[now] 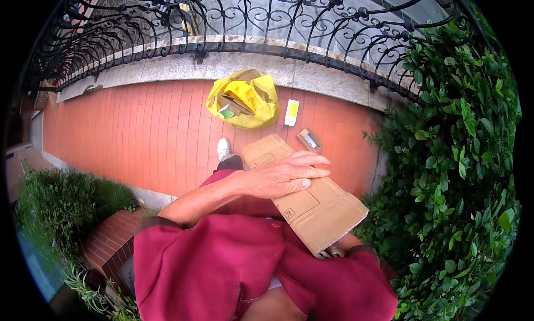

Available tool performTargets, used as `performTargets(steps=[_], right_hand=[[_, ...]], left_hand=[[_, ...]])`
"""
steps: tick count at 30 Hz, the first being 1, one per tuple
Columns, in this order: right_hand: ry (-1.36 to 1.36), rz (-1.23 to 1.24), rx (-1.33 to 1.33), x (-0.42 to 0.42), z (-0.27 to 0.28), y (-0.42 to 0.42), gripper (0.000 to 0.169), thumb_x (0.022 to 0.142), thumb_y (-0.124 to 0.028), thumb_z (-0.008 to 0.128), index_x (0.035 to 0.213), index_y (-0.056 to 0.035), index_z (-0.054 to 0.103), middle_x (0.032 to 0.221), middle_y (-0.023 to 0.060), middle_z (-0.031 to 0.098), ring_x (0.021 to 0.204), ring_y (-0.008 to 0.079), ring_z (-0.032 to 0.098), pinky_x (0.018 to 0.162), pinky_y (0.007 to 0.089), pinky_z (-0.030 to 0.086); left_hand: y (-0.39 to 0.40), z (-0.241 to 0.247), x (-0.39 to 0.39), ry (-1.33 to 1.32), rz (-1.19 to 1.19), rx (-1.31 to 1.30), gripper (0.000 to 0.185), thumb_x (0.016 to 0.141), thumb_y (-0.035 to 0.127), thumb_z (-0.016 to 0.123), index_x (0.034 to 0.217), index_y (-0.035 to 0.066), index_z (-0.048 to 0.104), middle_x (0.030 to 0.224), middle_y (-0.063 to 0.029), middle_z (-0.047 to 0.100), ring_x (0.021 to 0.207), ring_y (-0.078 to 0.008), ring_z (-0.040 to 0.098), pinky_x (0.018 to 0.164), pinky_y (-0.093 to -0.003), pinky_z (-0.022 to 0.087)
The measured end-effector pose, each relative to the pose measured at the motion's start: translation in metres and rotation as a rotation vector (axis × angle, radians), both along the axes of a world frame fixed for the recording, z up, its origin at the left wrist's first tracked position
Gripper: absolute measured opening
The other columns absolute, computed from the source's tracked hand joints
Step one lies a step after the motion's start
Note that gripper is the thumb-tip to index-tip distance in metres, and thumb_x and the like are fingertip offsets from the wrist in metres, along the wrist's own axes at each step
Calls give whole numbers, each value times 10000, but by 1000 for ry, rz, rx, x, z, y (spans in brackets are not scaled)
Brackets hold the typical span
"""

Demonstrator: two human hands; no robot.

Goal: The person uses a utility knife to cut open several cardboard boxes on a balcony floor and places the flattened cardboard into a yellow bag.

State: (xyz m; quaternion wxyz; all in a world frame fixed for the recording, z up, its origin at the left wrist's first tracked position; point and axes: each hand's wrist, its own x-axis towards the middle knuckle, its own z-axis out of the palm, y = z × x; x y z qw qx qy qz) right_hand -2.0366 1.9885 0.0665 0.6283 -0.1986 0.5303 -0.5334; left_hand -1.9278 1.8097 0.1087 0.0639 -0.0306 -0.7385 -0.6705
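Note:
A flattened brown cardboard box (317,208) slants across my lap, printed with outlines and a small symbol. My left hand (288,175) lies across its upper face and holds it, the fingertips reaching past its far edge. Only a bit of my right forearm shows below the cardboard; the right hand is hidden behind it. On the paving ahead stands a yellow plastic bag (267,108), its mouth wide, with pieces of brown cardboard (240,104) and a green-and-white carton (226,111) inside. To its right are a white-and-yellow box (291,112) and a small open brown box (310,140).
Red paving tiles (137,133) run up to a stone kerb (246,66) topped by a black wrought-iron railing (267,25). A dense green hedge (454,162) closes off the right side. At lower left are a brick-faced ledge (110,233) and bushy plants (62,208).

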Motion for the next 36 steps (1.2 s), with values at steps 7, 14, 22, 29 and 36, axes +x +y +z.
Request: performTargets(steps=[7, 14, 22, 29, 36], right_hand=[[-205, -266, -7, -4, -16, -10, 312, 955, -205, 512, 1134, 40, 583, 1130, 154, 591, 1109, 213, 540, 954, 356, 416], [-49, 478, -310, -72, 109, 15, 649, 907, -387, 592, 1365, 44, 433, 1395, 198, 418, 1317, 377, 374, 1105, 463, 283], [915, 832, -60, -64, 135, 19, 662, 693, 40, 669, 1321, -48, 480, 1431, 133, 384, 1325, 424, 339, 1073, 506, 342], [1157, 649, -66, -39, 93, 7, 594, 656, 75, 624, 1235, -21, 528, 1313, 185, 488, 1253, 467, 414, 1020, 537, 386], [932, 534, 106, -66, 40, -27, 443, 709, -11, 750, 1139, -16, 640, 1086, 166, 675, 975, 311, 657, 866, 402, 528]], left_hand=[[6, -11, 22, -326, -294, 148, 358, 1004, 217, 485, 1310, 54, 573, 1203, -98, 509, 1151, -242, 491, 975, -359, 397], [7, -17, 35, -281, -160, 171, 382, 1005, 279, 477, 1261, 27, 607, 1107, -66, 559, 1061, -223, 446, 982, -336, 382], [7, -36, 22, -358, -137, 113, 329, 993, 208, 495, 1240, 27, 615, 1144, -128, 606, 1103, -284, 524, 990, -381, 416], [12, -89, 7, -478, -135, 242, 314, 973, 173, 503, 1214, 15, 626, 1116, -160, 639, 1088, -291, 586, 980, -371, 433], [-15, -136, 15, -581, 120, 326, 324, 962, 208, 528, 1228, 52, 629, 1170, -136, 639, 1069, -229, 590, 967, -332, 443]])
